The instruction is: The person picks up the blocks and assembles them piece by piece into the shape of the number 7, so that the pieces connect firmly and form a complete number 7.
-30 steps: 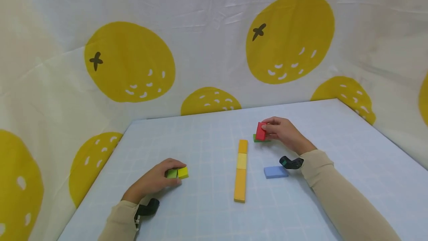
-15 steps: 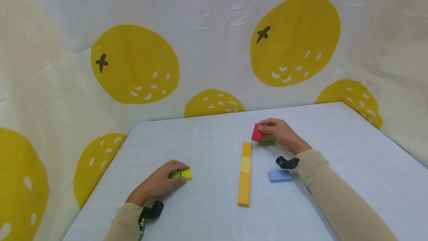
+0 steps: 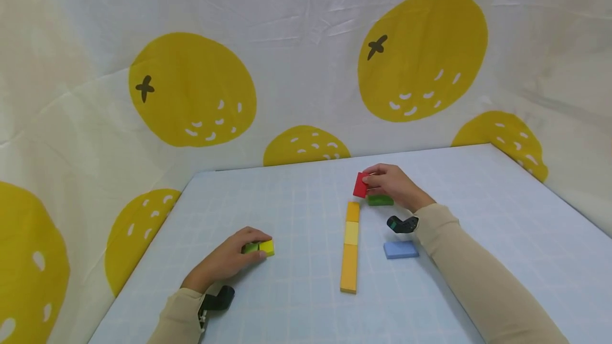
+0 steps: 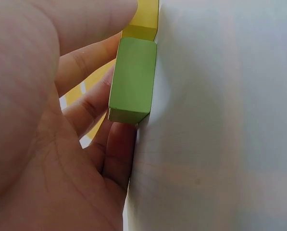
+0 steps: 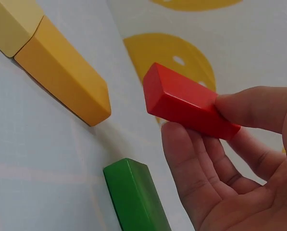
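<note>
Red block (image 5: 184,101) placement looks like the step in hand, probably calling for squaring and lowering next. Near: left hand (image 3: 227,256), grip pinching yellow block (image 3: 266,248), light-green block (image 4: 132,77) abutting it on bench (image 3: 301,285); beyond, orange-and-cream row (image 3: 349,267); farther, right hand (image 3: 397,187), grip holding the red block aloft off the row's far end, near dark-green block (image 5: 136,197).

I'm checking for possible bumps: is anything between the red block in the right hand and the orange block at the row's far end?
Nothing visible does: the right wrist view shows open space from the red block to the far orange block. The green block lies off to one side.
</note>
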Available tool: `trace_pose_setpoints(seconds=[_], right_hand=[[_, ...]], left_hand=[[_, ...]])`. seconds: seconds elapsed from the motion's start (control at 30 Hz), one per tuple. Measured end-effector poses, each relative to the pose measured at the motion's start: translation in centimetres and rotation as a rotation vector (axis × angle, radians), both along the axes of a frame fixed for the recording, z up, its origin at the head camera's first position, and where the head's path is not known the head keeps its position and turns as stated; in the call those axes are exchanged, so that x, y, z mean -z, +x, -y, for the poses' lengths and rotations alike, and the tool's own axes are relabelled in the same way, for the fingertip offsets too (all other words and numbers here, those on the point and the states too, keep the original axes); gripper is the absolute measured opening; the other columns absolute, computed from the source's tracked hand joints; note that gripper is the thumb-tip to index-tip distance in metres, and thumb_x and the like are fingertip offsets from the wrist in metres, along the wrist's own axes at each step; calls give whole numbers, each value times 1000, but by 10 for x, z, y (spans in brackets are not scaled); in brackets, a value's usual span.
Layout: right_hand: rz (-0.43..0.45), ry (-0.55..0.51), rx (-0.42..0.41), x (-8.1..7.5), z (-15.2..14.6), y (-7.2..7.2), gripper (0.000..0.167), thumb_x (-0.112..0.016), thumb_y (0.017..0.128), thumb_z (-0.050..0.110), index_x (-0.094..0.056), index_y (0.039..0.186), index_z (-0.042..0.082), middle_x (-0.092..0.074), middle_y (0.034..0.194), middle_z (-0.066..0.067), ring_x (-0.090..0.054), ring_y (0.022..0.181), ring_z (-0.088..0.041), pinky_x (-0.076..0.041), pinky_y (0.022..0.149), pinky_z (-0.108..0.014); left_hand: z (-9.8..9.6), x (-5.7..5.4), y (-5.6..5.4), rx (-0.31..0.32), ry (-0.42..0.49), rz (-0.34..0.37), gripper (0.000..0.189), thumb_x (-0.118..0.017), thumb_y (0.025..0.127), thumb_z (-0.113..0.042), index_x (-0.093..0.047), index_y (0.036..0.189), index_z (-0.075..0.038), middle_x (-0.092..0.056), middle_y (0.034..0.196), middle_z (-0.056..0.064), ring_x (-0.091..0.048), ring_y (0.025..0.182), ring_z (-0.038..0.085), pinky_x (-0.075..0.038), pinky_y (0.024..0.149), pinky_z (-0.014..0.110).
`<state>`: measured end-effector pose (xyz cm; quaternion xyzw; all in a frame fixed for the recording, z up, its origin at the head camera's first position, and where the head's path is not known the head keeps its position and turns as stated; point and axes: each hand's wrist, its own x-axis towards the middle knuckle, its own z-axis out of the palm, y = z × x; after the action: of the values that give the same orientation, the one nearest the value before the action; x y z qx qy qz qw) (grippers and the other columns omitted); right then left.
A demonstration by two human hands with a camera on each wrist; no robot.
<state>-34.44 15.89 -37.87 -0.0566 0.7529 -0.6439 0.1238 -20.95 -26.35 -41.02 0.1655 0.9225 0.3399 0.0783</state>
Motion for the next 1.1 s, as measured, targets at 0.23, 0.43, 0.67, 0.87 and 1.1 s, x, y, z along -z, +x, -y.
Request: trace_pose_setpoints(seconds=[0.23,0.43,0.67,0.87,1.1], right_hand=[[2,-13,-11,0,3,-5,38,-62,99,14,-52,131,-4,-58,126,-23,-65,102,-32,-50,97,-47],[4,18,-11,1,6,-11,39,-62,100,15,-52,132,-4,-57,128,-24,-64,104,-33,-52,95,-43],[15,91,0,4,9,-15,40,-64,99,18,-53,133,-1,-57,129,-22,-64,105,-32,-52,94,-41],[7,134,-12,5,10,-21,40,-64,99,19,-54,133,0,-56,130,-21,-65,103,-31,-53,94,-40],[8,177,-39,6,13,-28,37,-64,99,20,-57,131,2,-59,128,-19,-63,105,-31,-52,96,-39]], left_hand=[[2,2,-2,17,1,3,34,-69,95,-40,-66,127,-31,-54,130,-5,-50,120,20,-37,105,52],[2,2,-3,12,0,-2,33,-69,95,-40,-66,127,-31,-54,129,-6,-50,119,20,-38,104,52],[2,4,-2,7,6,6,33,-70,94,-40,-67,126,-32,-55,127,-6,-50,119,20,-38,104,52],[2,4,-1,9,7,2,34,-69,95,-40,-66,127,-30,-54,128,-6,-50,118,19,-38,104,51],[2,4,-2,10,4,-6,34,-69,95,-39,-66,127,-30,-54,130,-5,-50,120,20,-38,105,51]])
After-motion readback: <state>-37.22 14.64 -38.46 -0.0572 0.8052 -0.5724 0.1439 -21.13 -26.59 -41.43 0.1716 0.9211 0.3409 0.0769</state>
